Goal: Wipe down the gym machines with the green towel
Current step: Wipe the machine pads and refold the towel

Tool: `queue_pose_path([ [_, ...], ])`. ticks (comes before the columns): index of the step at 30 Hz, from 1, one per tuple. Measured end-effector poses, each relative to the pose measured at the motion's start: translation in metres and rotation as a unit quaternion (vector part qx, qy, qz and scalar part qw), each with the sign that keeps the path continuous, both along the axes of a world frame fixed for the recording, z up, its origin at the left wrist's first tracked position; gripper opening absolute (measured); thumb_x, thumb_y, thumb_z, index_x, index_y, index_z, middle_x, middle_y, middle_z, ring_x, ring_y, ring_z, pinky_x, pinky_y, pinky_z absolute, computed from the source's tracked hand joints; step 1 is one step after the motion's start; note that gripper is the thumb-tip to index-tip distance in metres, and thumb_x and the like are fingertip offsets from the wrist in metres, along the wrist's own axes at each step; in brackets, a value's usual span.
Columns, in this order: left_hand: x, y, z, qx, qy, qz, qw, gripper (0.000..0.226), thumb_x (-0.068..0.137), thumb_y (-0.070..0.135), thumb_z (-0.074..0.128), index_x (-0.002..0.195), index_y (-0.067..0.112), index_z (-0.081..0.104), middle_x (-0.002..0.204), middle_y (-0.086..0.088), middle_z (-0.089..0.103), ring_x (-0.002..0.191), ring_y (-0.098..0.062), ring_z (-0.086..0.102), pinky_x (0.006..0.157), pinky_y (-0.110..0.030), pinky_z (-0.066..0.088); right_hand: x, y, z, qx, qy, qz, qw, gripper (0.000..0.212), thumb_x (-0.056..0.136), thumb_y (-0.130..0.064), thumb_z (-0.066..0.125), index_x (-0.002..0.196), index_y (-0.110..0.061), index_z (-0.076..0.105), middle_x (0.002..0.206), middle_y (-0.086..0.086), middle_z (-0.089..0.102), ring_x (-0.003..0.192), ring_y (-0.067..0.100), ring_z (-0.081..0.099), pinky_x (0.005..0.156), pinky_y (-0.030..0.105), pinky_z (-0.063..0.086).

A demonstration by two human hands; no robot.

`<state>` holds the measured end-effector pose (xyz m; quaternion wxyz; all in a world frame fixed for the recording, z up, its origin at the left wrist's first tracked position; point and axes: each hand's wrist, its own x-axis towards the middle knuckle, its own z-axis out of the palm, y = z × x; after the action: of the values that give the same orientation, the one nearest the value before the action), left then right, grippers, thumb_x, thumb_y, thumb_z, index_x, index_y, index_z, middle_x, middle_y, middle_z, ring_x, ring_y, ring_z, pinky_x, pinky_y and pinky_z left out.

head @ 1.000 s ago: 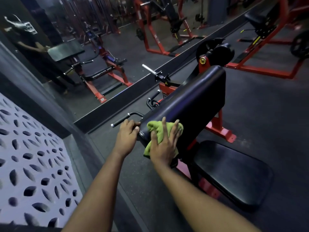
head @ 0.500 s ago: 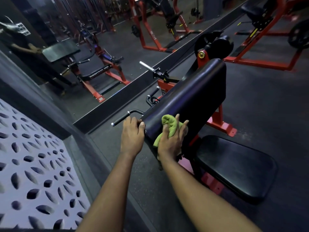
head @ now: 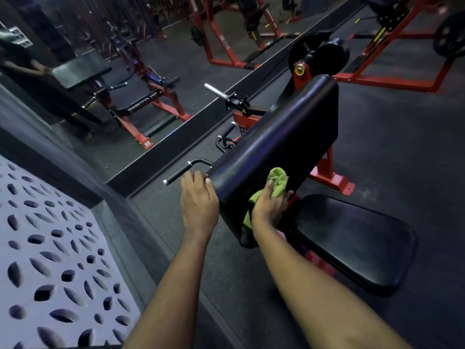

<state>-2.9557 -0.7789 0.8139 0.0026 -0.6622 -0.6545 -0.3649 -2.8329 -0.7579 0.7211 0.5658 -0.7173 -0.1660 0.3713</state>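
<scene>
A red-framed curl machine stands in front of me with a long black arm pad (head: 276,137) slanting up to the right and a black seat (head: 352,243) below it. My right hand (head: 269,210) grips the bunched green towel (head: 278,180) and presses it against the near, lower face of the pad. My left hand (head: 198,200) rests on the pad's left end, its thumb against the edge, just beside the black handle bar (head: 178,173). Part of the towel hangs hidden under my right hand.
A wall mirror (head: 125,71) on the left reflects the machine and other red frames. A white patterned panel (head: 50,260) fills the lower left. More red machines (head: 392,79) stand at the back right on dark rubber floor (head: 402,147). A chrome weight peg (head: 216,90) juts out.
My right hand has slid the towel from the pad's top left corner rightward and down its near face. The towel is more bunched. My left hand has stayed at the pad's left end.
</scene>
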Motion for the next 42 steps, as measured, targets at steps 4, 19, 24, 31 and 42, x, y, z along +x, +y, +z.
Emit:
queue_pose_path([
  [4, 0.011, 0.0, -0.003, 0.009, 0.003, 0.036, 0.999, 0.013, 0.099, 0.015, 0.045, 0.092, 0.007, 0.052, 0.096, -0.006, 0.045, 0.091, -0.019, 0.04, 0.073, -0.038, 0.039, -0.027, -0.026, -0.008, 0.058, -0.058, -0.024, 0.996, 0.085, 0.09, -0.074, 0.031, 0.16, -0.026, 0.032, 0.169, 0.004, 0.021, 0.155, 0.02, 0.019, 0.118, 0.036, 0.027],
  [19, 0.011, -0.003, -0.006, 0.014, 0.03, 0.047, 0.998, 0.014, 0.1, 0.013, 0.043, 0.093, 0.006, 0.052, 0.097, -0.009, 0.045, 0.09, -0.022, 0.043, 0.07, -0.029, 0.03, -0.052, -0.049, -0.033, 0.054, -0.022, -0.033, 0.998, 0.09, 0.088, -0.075, 0.027, 0.16, -0.02, 0.029, 0.169, 0.01, 0.02, 0.156, 0.025, 0.019, 0.125, 0.042, 0.023],
  [24, 0.009, -0.001, -0.008, 0.019, 0.038, 0.042, 0.998, 0.012, 0.099, 0.012, 0.043, 0.093, 0.007, 0.051, 0.096, -0.006, 0.043, 0.088, -0.016, 0.037, 0.069, -0.024, 0.026, -0.053, -0.052, -0.05, 0.047, -0.051, 0.014, 0.998, 0.082, 0.088, -0.073, 0.029, 0.16, -0.033, 0.027, 0.171, 0.004, 0.014, 0.156, 0.023, 0.016, 0.123, 0.036, 0.021],
  [31, 0.008, 0.003, -0.011, 0.025, 0.027, 0.038, 0.999, 0.013, 0.099, 0.014, 0.042, 0.089, 0.008, 0.049, 0.096, -0.007, 0.044, 0.091, -0.02, 0.041, 0.07, -0.029, 0.032, -0.017, -0.014, -0.066, -0.048, 0.067, -0.049, 0.995, 0.082, 0.092, -0.073, 0.036, 0.153, -0.018, 0.042, 0.166, 0.009, 0.028, 0.147, 0.035, 0.037, 0.116, 0.049, 0.036],
  [42, 0.003, 0.0, -0.009, 0.016, 0.026, 0.015, 0.999, 0.013, 0.102, 0.015, 0.042, 0.091, 0.011, 0.048, 0.096, -0.002, 0.04, 0.09, -0.016, 0.039, 0.073, -0.024, 0.027, -0.015, -0.016, -0.057, -0.035, 0.07, -0.031, 0.996, 0.08, 0.091, -0.073, 0.038, 0.153, -0.023, 0.043, 0.163, 0.008, 0.036, 0.146, 0.035, 0.039, 0.117, 0.052, 0.034],
])
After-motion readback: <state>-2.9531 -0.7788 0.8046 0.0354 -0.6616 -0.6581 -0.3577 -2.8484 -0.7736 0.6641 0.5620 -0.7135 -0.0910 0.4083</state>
